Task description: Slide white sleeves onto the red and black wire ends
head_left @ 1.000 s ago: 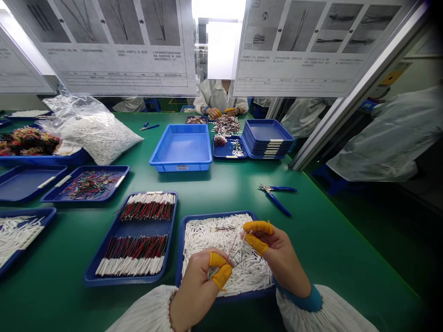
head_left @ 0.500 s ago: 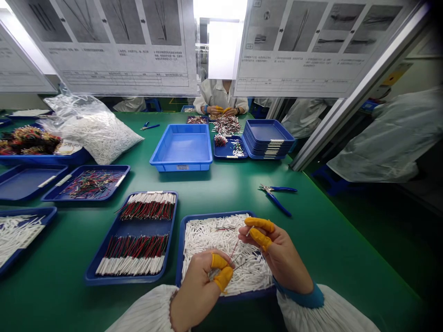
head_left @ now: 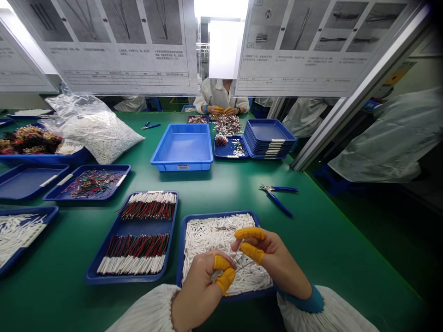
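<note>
My left hand [head_left: 207,286], with yellow finger covers on thumb and index finger, pinches thin wires [head_left: 242,266] over a blue tray heaped with short white tubes [head_left: 204,235]. Just right of it, my right hand [head_left: 273,256] wears the same covers and has thumb and index finger closed around the end of a thin reddish wire; a small white piece seems to show between them. A few loose wires lie on the tubes near the tray's back. Left of this tray, another blue tray [head_left: 141,227] holds two rows of red, green and black wires with white tube ends.
Blue-handled pliers [head_left: 277,196] lie to the right. Further back are a light blue bin [head_left: 183,147], stacked trays [head_left: 268,138], a bag of white tubes [head_left: 100,131] and a tray of loose wires [head_left: 92,183]. Across the table sits a person [head_left: 221,97]. Printed sheets hang above.
My right hand has moved left and slightly down, closer to my left hand. My left hand has barely shifted and still pinches the wires.
</note>
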`<state>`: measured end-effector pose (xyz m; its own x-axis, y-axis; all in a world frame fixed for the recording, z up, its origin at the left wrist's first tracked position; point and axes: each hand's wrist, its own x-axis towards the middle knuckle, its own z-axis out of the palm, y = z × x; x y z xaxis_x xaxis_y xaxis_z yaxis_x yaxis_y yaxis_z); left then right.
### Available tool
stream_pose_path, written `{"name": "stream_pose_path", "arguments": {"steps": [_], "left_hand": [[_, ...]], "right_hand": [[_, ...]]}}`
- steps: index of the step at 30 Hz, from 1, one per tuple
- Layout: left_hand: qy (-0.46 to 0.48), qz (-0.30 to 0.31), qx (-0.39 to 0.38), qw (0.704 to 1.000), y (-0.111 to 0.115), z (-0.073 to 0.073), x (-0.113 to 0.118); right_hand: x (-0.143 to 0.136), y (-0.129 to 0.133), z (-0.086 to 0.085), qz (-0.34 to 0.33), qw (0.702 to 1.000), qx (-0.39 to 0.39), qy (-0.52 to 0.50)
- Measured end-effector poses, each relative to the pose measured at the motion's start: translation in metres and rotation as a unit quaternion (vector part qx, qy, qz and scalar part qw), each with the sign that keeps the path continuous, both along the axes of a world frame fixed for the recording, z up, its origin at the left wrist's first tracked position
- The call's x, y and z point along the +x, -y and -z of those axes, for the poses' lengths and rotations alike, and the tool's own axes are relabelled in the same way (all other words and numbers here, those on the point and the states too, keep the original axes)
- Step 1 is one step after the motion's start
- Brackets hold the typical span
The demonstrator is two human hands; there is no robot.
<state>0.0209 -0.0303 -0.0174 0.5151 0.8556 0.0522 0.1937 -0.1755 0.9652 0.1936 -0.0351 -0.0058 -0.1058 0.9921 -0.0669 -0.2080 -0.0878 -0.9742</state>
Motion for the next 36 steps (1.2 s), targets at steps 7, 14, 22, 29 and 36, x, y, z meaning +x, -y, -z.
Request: {"name": "stream_pose_path", "arguments": {"steps": [7,14,22,29,36], "left_hand": [[0.018,-0.034,0.018,0.999,0.000,-0.001,0.000],[0.037,-0.057,0.012,0.998,0.001,0.000,0.000],[0.049,-0.064,-0.012,0.997,0.002,0.003,0.003],[0.026,-0.095,-0.028,0.995,0.004,0.003,0.005],[0.003,-0.050,0.031,0.998,0.004,0.001,0.004]], "right_hand": [[-0.002,0.001,0.001,-0.003,1.000,0.019,0.014],[-0.010,0.001,0.000,-0.041,0.997,0.058,0.040],[-0.011,0.002,0.002,-0.006,0.991,0.098,0.088],[-0.011,0.002,0.003,0.044,0.990,0.091,0.094],[-0.014,0.000,0.008,0.024,0.990,0.091,0.108]]}}
